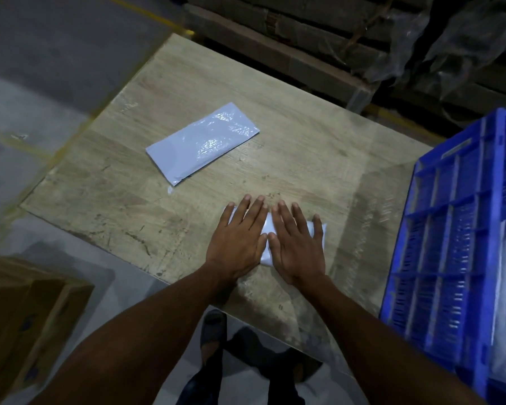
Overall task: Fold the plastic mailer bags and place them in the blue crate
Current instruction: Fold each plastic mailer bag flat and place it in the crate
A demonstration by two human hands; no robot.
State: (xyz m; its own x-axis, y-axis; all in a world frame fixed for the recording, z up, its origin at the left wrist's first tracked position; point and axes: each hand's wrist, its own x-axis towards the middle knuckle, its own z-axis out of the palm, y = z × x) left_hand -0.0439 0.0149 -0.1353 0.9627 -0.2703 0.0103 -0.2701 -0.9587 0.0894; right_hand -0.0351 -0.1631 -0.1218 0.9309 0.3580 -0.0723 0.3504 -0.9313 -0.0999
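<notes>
**Both palms flat on a folded mailer near the table's front edge**

At the far left, a brown cardboard box (27, 323) sat on the floor below the table's corner, its top partly in shadow. The wooden table (123, 217) ran diagonally across your view, its surface scuffed and glossy in patches.

Toward the middle of the table, well apart from your hands, a flat white mailer bag (202, 143) lay by itself, slanted, with light glinting off its crinkled plastic.

Nearer to you, your left hand (237, 241) lay palm down with its fingers straight and slightly spread, pressing on the left part of a folded mailer bag (268, 244). Your right hand (297, 247) lay just beside it, also flat with straight fingers, covering the right part of the same bag. The thumbs nearly met over the middle. Only a strip of white showed between your hands and at the bag's right end. Neither hand was curled round anything.

Below the table edge, your feet in dark sandals showed on the pale floor.

At the right, the blue crate (456, 229) stood against the table's side, its ribbed wall facing you. Pale plastic showed inside it, too blurred for you to tell how many bags lay there.
</notes>
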